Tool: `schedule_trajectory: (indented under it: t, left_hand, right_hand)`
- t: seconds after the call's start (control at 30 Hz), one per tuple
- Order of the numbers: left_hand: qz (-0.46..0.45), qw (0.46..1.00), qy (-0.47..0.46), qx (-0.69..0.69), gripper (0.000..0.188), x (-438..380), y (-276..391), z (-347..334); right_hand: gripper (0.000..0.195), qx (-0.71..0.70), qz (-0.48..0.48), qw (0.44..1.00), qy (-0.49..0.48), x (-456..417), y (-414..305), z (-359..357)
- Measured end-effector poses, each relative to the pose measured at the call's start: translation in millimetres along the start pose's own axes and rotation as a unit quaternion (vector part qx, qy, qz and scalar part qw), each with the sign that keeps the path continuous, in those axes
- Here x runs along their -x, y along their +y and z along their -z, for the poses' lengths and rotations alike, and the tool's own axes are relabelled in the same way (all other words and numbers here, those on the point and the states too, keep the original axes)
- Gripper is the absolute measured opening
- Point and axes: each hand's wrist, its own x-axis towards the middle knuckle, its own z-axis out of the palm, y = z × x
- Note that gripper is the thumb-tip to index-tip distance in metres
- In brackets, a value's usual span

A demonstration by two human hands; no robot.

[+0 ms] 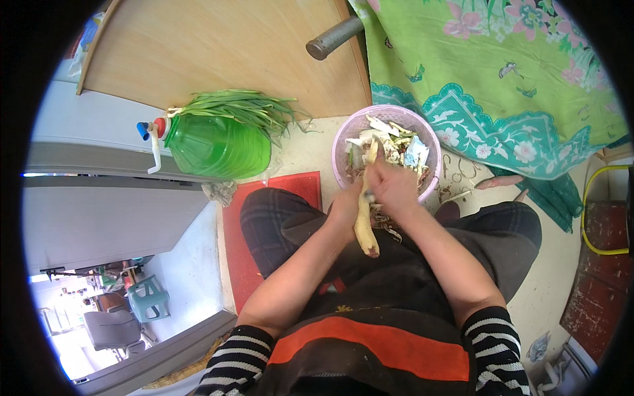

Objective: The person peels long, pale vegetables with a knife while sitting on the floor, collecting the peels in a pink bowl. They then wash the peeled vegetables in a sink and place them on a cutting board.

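A long pale yellow root (366, 225), its skin off along most of its length, slants over my lap with a brown tip at its lower end. My left hand (345, 205) is wrapped around its middle. My right hand (394, 185), slightly blurred, is closed on a small peeling tool (369, 197); only a bit of metal shows against the root, the rest is hidden by the fingers. Both hands are above the near rim of a pink plastic basket (342, 123). Peelings, papers and scraps (394, 133) fill the basket.
Peel strips (458, 171) and an unpeeled reddish root (500, 181) lie right of the basket, by a green mesh bag (557, 198). Left stand a green water jug (218, 148) with a pump and green onions (237, 106). A metal pipe (334, 38) juts out above.
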Motion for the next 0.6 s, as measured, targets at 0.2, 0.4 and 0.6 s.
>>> schedule_trajectory:
  t: [0.2,0.4,0.6]
  left_hand:
    - [0.010,0.999,-0.025,0.029,0.036,11.9,1.8,4.1]
    - [-0.001,1.000,0.000,0.004,0.038,7.6,-0.3,11.8]
    - [0.000,0.998,-0.059,0.004,0.037,29.6,9.3,0.2]
  right_hand:
    - [0.025,-0.022,-0.219,0.975,0.008,-16.6,33.8,18.3]
    - [0.025,-0.050,0.007,0.998,0.022,4.2,-10.9,3.0]
    - [0.022,0.048,-0.262,0.963,0.032,-8.5,55.5,6.4]
